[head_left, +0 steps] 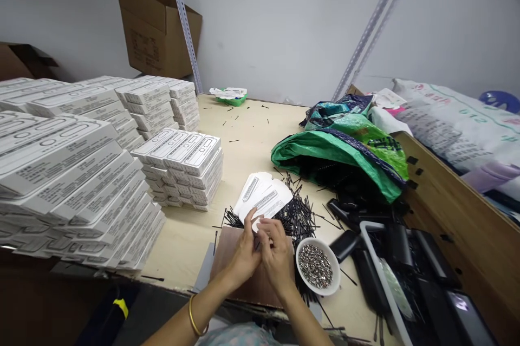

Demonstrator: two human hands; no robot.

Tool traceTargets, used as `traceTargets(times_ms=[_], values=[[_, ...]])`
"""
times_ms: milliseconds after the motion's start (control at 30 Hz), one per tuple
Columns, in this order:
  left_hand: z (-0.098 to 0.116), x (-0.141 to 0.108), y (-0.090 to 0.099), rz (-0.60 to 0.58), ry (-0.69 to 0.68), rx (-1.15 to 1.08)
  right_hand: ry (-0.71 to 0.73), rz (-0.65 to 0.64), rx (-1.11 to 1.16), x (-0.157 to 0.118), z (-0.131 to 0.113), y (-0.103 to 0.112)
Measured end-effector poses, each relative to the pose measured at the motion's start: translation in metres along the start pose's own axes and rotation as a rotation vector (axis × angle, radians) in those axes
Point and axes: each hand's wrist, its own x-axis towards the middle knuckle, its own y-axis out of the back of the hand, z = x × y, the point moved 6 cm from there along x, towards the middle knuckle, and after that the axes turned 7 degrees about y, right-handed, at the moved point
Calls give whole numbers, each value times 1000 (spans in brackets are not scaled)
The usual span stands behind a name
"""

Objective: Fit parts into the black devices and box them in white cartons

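Observation:
My left hand (247,248) and my right hand (276,251) meet above a brown board (227,254) at the table's front edge. Their fingers are bent together around something small and dark, too hidden to name. Just beyond the fingertips, fanned white printed cards (264,197) lie on a heap of thin black sticks (303,213). A white bowl (337,281) full of small shiny metal pieces stands right of my right hand.
Stacks of white boxes (187,162) fill the left side. A green bag (325,151) lies open at the right. Nearer are a white tray (382,275) and black cases (434,254), beside a wooden board wall (467,221). A green tray (238,100) sits at the back.

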Motion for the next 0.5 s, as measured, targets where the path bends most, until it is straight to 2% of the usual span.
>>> traceTargets(times_ms=[100, 167, 267, 333, 400, 433, 500], values=[[0, 0, -2, 8, 12, 22, -45, 64, 7, -1, 5, 6], [-2, -1, -4, 16, 12, 34, -19, 82, -6, -5, 8, 7], [-3, -1, -4, 52, 1, 97, 91, 15, -12, -14, 6, 1], [3, 3, 1, 53, 1, 155, 81, -49, 32, -20, 8, -2], [22, 14, 16, 70, 0, 236, -6, -46, 133, -21, 15, 4], [38, 23, 30, 93, -7, 269, -59, -10, 188, -20, 20, 11], [78, 46, 73, 249, -24, 403, -145, 102, 267, -16, 32, 32]])
